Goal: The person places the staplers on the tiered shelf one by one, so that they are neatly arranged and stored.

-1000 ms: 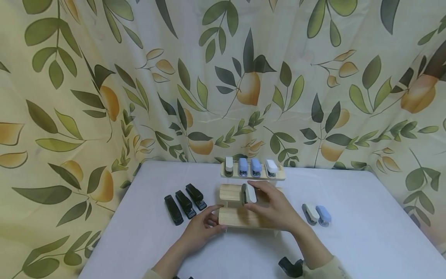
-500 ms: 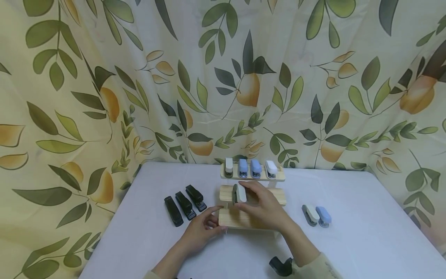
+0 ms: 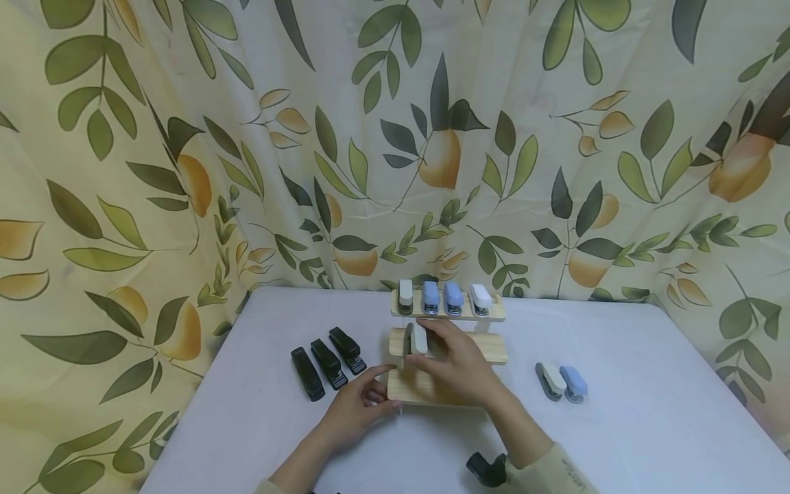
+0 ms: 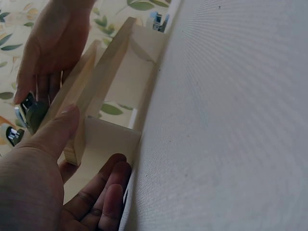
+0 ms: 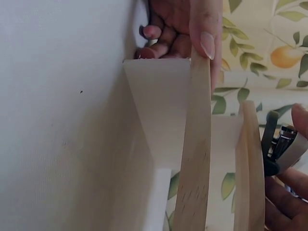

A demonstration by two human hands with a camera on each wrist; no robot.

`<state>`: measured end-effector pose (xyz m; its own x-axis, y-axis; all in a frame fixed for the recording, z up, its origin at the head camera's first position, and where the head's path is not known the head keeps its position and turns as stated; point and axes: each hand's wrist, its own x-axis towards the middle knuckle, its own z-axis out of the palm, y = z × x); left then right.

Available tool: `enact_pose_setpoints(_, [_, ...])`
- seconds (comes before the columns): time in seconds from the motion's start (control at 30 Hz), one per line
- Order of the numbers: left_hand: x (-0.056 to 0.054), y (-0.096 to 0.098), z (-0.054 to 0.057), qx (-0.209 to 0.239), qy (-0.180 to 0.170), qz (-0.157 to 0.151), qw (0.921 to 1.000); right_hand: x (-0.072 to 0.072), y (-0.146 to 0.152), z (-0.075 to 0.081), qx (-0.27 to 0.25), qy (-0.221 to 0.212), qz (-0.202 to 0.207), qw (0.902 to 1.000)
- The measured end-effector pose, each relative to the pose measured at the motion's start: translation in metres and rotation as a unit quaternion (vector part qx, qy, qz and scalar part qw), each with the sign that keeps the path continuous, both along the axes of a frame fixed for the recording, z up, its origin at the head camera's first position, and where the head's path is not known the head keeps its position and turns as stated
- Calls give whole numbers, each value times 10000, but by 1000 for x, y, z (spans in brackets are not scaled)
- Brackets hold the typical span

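My right hand (image 3: 459,365) pinches a white-and-grey stapler (image 3: 417,339) at the left end of the middle step of a tiered wooden rack (image 3: 426,391). In the right wrist view the dark base of this stapler (image 5: 270,166) meets or nearly meets the step's surface. My left hand (image 3: 354,405) grips the left end of the lowest step, its thumb (image 4: 65,126) on the board and the other fingers curled by the white side support (image 4: 113,139). On the top step stand a pale stapler (image 3: 405,295), two blue staplers (image 3: 453,296) and a white stapler (image 3: 481,299).
Several black staplers, one at the far left (image 3: 307,374), lie left of the rack. To its right lie a pale grey stapler (image 3: 551,381) and a blue stapler (image 3: 574,383). A leaf-patterned curtain (image 3: 395,137) hangs behind the white-covered table (image 3: 629,425).
My right hand has moved left along the middle step with the white-and-grey stapler, coming to the step's left end. The left hand has stayed on the rack.
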<state>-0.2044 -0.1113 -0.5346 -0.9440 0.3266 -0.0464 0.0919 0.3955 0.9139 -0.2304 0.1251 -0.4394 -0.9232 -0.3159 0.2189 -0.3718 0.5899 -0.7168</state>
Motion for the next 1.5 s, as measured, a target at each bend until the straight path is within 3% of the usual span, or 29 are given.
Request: enact_pose_setpoints(1.5, [0, -1, 0, 33, -33, -42, 10000, -2, -17, -4, 199, 190, -179, 9995])
